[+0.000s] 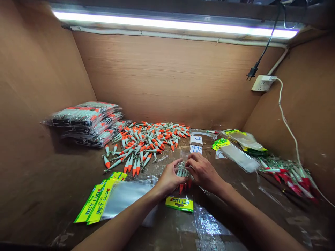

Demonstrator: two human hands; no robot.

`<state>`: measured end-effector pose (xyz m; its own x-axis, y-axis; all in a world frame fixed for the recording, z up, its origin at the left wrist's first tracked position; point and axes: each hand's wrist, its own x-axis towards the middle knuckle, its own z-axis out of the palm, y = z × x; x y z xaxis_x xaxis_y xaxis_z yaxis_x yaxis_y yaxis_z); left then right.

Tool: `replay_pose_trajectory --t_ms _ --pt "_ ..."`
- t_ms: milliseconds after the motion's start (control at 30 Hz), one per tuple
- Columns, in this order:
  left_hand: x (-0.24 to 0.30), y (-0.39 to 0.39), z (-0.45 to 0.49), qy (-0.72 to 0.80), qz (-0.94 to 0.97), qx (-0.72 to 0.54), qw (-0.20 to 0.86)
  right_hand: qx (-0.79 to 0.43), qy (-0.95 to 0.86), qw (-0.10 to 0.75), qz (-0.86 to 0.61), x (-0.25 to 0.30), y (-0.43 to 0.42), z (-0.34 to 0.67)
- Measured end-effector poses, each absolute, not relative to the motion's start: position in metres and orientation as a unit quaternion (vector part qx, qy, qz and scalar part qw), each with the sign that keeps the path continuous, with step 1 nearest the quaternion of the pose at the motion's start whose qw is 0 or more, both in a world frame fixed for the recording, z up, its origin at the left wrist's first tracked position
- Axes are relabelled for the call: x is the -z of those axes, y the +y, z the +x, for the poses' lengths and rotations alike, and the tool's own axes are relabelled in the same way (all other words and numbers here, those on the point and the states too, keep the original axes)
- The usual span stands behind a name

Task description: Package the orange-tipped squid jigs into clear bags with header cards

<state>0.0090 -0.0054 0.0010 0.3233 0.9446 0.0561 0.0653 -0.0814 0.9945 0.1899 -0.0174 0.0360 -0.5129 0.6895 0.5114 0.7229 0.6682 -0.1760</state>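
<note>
My left hand (170, 177) and my right hand (202, 170) meet over the middle of the table, fingers pinched round a small bunch of white and orange fishing lures (183, 174). The lures sit inside a clear bag whose yellow-green "BCT LURE" header (179, 203) lies toward me. Orange tips of the lures show below my hands. Just beyond my fingers lie two small white paper labels (196, 144) with blue writing.
A big loose pile of white and orange lures (146, 141) spreads at the back centre. Stacked filled packs (87, 122) stand back left. Empty bags with yellow-green headers (110, 200) lie front left, more bags (239, 148) and red-tipped lures (288, 176) at right. A wall socket (263, 83) hangs right.
</note>
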Motion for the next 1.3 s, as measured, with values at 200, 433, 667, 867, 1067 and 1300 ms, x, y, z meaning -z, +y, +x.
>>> replay_pose_trajectory --t_ms 200,433,667,867,1067,1300 --pt "0.005 0.0 0.006 0.439 0.57 -0.463 0.518 0.027 -0.867 0.277 -0.414 -0.039 -0.022 0.189" --pt "0.0 -0.002 0.008 0.435 0.568 -0.46 0.526 0.015 -0.849 0.29 -0.442 -0.048 -0.025 0.195" --pt "-0.015 -0.009 0.004 0.369 0.553 -0.383 0.642 -0.013 -0.853 0.309 -0.421 -0.043 -0.022 0.198" --pt "-0.018 -0.014 0.0 0.345 0.584 -0.31 0.666 -0.025 -0.859 0.319 -0.401 -0.049 -0.02 0.203" --pt "-0.015 -0.012 0.001 0.365 0.574 -0.356 0.641 -0.047 -0.869 0.317 -0.377 -0.058 -0.018 0.215" --pt "-0.018 -0.011 0.001 0.368 0.561 -0.355 0.651 -0.07 -0.841 0.373 -0.386 -0.056 -0.019 0.212"
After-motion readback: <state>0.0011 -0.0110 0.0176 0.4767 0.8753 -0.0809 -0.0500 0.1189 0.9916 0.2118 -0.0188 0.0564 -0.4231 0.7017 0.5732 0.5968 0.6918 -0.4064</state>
